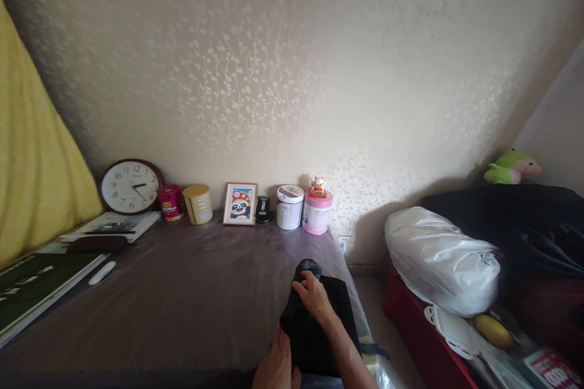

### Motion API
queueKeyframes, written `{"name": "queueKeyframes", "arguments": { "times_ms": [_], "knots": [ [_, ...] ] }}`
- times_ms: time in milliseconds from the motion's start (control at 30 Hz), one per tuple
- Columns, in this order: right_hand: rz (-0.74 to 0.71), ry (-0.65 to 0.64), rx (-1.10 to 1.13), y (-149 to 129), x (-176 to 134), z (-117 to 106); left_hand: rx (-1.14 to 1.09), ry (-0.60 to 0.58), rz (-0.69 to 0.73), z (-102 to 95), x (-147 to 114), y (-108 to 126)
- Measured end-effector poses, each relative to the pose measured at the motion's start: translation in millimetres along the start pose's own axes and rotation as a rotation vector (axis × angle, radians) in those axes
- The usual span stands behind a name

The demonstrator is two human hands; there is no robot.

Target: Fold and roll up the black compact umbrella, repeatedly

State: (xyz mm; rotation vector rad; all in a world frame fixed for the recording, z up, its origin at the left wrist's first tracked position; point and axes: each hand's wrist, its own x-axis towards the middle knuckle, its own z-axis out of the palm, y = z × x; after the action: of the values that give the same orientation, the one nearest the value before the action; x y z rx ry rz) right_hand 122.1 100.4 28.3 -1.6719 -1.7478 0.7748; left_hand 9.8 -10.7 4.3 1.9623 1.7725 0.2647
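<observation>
A black, soft fabric item lies near the right front edge of the table, bunched up on its left side; its exact kind does not show. My right hand is closed on a dark, slightly shiny bundle at the item's top, fingers curled over it. Lower down, my left hand holds the left edge of the fabric, with its fingertips partly hidden beneath a fold. A dark strap sticks out past the table's right edge, beside the fabric.
Along the wall stand a clock, a red tin, a yellow tin, a framed panda picture and two tubs. A green book lies left. A white plastic bag rests on red storage at right.
</observation>
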Motion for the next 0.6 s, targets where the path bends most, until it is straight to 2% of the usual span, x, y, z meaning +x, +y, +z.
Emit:
{"name": "queueKeyframes", "arguments": {
  "times_ms": [167,200,267,367,433,500,600],
  "knots": [
    [0.006,-0.135,0.131,-2.6,-1.5,2.4,-0.054,-0.052,0.002,8.7,-7.6,-17.1],
    [0.000,-0.150,0.150,-3.0,-1.8,3.0,-0.038,-0.015,0.000,9.3,-10.0,-20.5],
    [-0.018,-0.161,0.162,-3.9,-2.6,3.7,0.015,0.135,0.050,8.9,-13.2,-26.0],
    [-0.036,-0.162,0.147,-5.9,-4.5,3.1,0.089,0.374,0.249,7.4,-10.3,-28.7],
    [-0.049,-0.157,0.125,-7.5,-6.5,1.9,0.146,0.487,0.392,8.8,-3.3,-26.7],
    [-0.086,-0.140,0.086,-8.9,-8.7,0.3,0.210,0.551,0.477,12.8,5.0,-23.4],
    [-0.151,-0.097,0.004,-10.6,-11.9,-1.2,0.258,0.533,0.486,21.2,14.1,-20.9]
  ]
}}
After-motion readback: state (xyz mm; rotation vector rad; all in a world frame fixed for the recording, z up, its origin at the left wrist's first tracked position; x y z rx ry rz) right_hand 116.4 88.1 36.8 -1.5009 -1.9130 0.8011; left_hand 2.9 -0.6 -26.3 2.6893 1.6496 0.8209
